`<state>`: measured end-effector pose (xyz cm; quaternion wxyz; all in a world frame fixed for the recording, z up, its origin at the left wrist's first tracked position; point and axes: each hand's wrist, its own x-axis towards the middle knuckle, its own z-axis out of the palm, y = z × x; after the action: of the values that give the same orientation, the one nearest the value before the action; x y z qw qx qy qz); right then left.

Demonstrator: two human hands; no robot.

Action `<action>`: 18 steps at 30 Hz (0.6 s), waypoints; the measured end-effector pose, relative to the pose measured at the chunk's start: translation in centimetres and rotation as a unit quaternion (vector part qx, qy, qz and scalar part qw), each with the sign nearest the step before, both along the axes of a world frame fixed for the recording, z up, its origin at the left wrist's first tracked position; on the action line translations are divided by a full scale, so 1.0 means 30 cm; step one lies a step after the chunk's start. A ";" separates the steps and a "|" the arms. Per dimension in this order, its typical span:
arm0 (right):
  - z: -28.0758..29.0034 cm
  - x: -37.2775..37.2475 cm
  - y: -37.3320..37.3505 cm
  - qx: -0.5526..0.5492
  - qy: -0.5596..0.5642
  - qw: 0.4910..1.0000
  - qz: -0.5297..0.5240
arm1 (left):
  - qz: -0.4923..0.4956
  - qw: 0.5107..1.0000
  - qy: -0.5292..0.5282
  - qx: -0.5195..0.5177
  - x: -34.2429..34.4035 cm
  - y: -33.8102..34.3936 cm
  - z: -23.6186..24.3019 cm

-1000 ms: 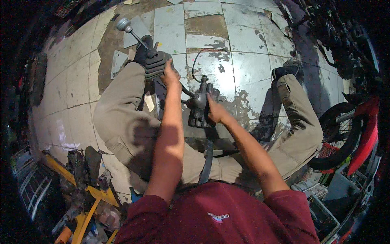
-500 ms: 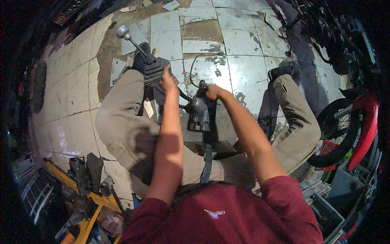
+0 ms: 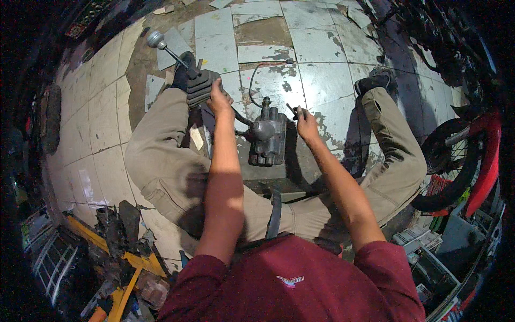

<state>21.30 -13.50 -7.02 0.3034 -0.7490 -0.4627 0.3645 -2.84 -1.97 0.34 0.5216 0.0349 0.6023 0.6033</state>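
Note:
My left hand (image 3: 219, 99) is closed on a grey ribbed rubber boot (image 3: 200, 89), pulled up around a gear lever. A metal shaft (image 3: 176, 56) sticks out of the boot, ending in a silvery round knob (image 3: 156, 39). From beneath that hand a dark curved rod (image 3: 242, 118) runs to a grey cast-metal housing (image 3: 268, 135) between my legs. Right of the housing and apart from it, my right hand (image 3: 307, 126) pinches a small dark rod-like piece (image 3: 292, 110), too small to identify. A thin wire (image 3: 252, 86) leads from a fitting on top of the housing.
Cracked, worn tiles (image 3: 322, 75) cover the floor ahead. On the right stands a wheel with a dark tyre (image 3: 429, 198) beside a red fender (image 3: 485, 161). Grey crates (image 3: 429, 268) lie near my right side. Yellow metal parts (image 3: 134, 263) and scrap sit at my left.
My right hand has come off the top of the housing and moved right, now with the small dark piece showing in its fingers. My left hand still grips the boot.

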 end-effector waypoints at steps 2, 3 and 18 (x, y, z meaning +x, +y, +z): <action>-0.006 -0.047 -0.035 0.045 0.031 0.998 -0.019 | 0.001 1.000 -0.003 -0.005 0.002 0.010 -0.004; -0.014 -0.075 -0.054 0.042 0.007 0.999 -0.019 | 0.002 1.000 -0.004 -0.008 -0.001 0.012 -0.008; -0.009 -0.259 -0.068 -0.034 -0.203 0.978 0.041 | 0.000 0.999 0.031 -0.042 0.000 0.004 -0.013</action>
<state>13.54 -15.54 -7.30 0.1627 -0.7976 -0.5324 0.2322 -2.83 -1.85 -0.05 0.5036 0.0320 0.6430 0.5761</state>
